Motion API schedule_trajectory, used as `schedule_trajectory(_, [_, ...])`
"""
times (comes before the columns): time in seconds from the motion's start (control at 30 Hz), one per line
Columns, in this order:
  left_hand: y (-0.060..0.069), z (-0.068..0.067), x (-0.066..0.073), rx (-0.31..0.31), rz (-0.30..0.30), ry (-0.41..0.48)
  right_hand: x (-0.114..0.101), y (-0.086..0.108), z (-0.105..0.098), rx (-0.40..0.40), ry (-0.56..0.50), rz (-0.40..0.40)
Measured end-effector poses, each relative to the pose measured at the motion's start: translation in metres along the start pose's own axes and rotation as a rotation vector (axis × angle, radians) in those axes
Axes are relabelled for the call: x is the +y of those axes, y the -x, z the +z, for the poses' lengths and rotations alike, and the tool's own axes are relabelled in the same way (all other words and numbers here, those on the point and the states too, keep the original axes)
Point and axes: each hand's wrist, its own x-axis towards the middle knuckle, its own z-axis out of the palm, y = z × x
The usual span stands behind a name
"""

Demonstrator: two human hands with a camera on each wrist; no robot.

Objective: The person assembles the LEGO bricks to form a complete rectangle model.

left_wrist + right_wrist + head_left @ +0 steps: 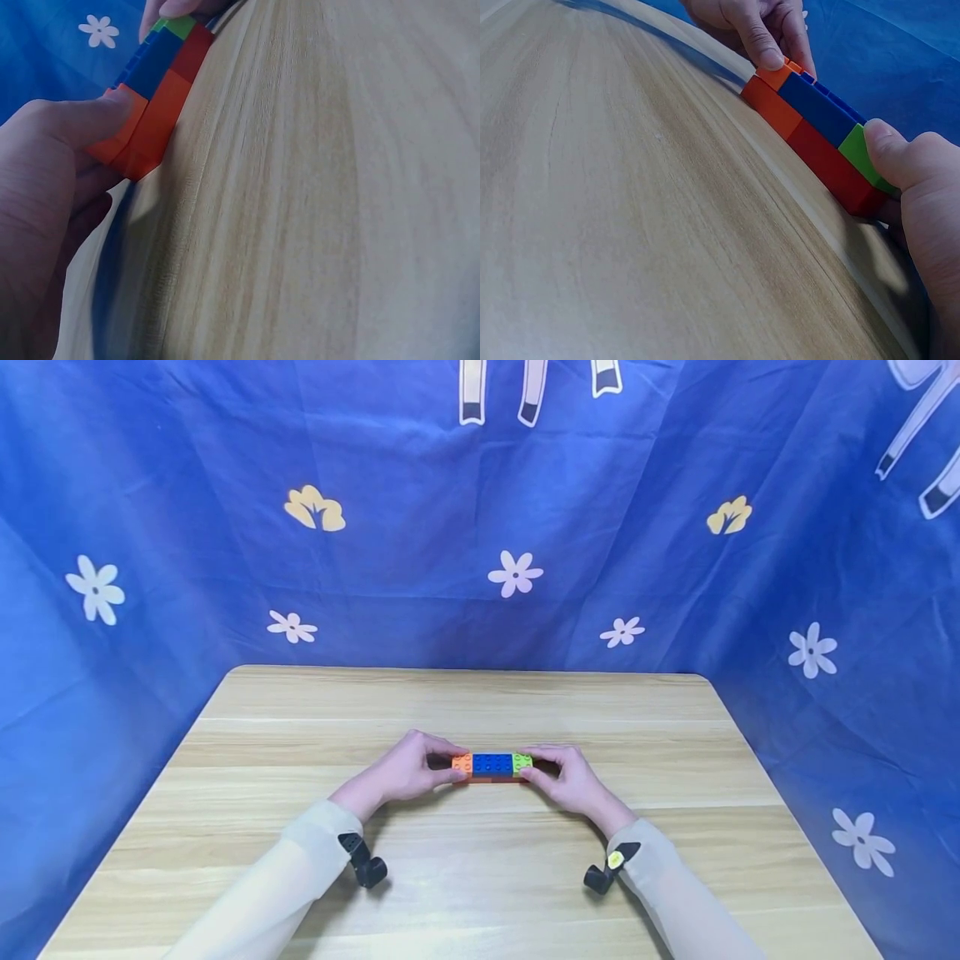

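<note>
Several toy building bricks form a two-layer bar on the wooden table. On top run a short orange brick (462,765), a long blue brick (492,765) and a short green brick (522,763). Beneath them, the right wrist view shows an orange-red brick (771,106) and a dark red brick (829,166) end to end. My left hand (408,768) pinches the short orange brick at the bar's left end, thumb on the near side. At the other end my right hand (568,780) pinches the green brick between thumb and fingers. Some fingertips are hidden behind the bar.
The pale wooden table (480,877) has rounded far corners. A blue curtain (405,543) with flower prints hangs behind it and along both sides. A small black camera sits on each wrist, over white sleeves (255,885).
</note>
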Motion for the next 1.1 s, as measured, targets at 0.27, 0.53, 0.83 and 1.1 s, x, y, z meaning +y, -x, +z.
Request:
schedule_trajectory(0.27, [0.0002,0.0002,-0.0017,0.004,-0.019,0.006,0.0012,-0.0016,0.0009,0.015,0.014,-0.031])
schedule_trajectory(0.53, [0.0000,0.0000,-0.0002,-0.006,-0.041,0.042,0.0009,-0.0006,0.0013,0.018,0.007,-0.016])
schedule_trajectory(0.83, [0.0007,0.0030,-0.0001,0.011,-0.052,0.059,0.0011,0.0006,0.0008,0.023,0.013,-0.015])
schedule_trajectory(1.1, [0.0034,0.0074,0.0000,0.026,-0.070,0.077,0.0005,0.0022,0.0025,0.031,0.005,-0.018])
